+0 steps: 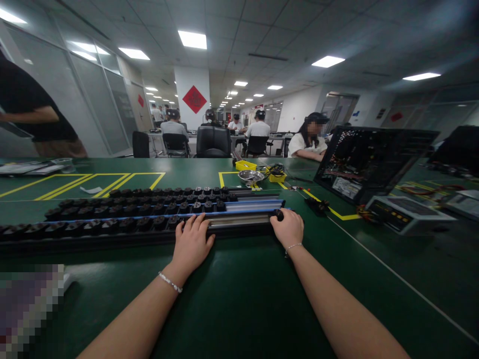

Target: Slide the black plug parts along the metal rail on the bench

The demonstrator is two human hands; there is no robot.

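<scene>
Long rails lie side by side across the green table (239,299), carrying rows of round black parts (123,225). The nearest rail has a bare metal stretch (239,219) between my hands. My left hand (191,243) rests palm down at the right end of its row of black parts, fingers spread; the fingertips touch the rail or the last part, I cannot tell which. At the rail's right end, my right hand (289,227) has its fingers closed around a small black round part (279,215). Its underside is hidden by the hand.
Beyond the rails stand a metal bowl (251,176) and yellow bins (245,165) with cables. To the right are an open computer case (368,162) and a power supply box (407,213). A person (309,142) sits across the table; another (35,109) stands far left.
</scene>
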